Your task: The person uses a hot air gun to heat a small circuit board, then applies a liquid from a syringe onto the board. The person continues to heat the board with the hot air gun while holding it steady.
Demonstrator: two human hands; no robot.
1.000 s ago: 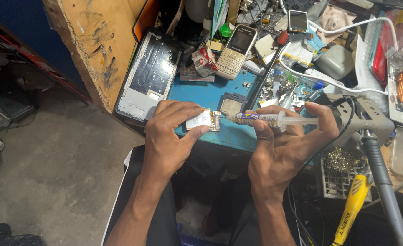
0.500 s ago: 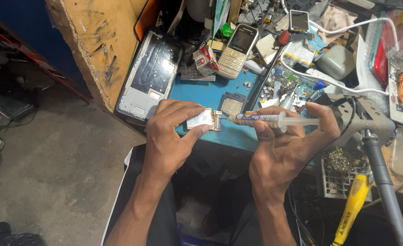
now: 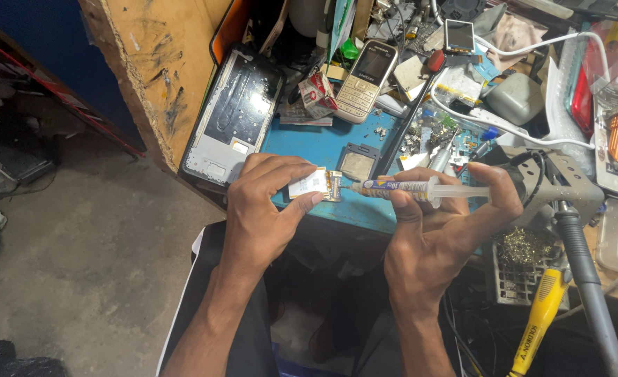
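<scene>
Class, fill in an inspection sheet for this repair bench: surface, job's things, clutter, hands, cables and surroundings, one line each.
Surface: blue mat, crowded at the back.
Job's things: small board; syringe, tip at the board's edge.
Clutter: phone frame, keypad phone, small phone, loose parts, yellow tool.
Hands: left hand pinches the board; right hand holds the syringe, thumb at the plunger.
Cables: white cable crosses the bench.
Surroundings: wooden panel, concrete floor.
</scene>
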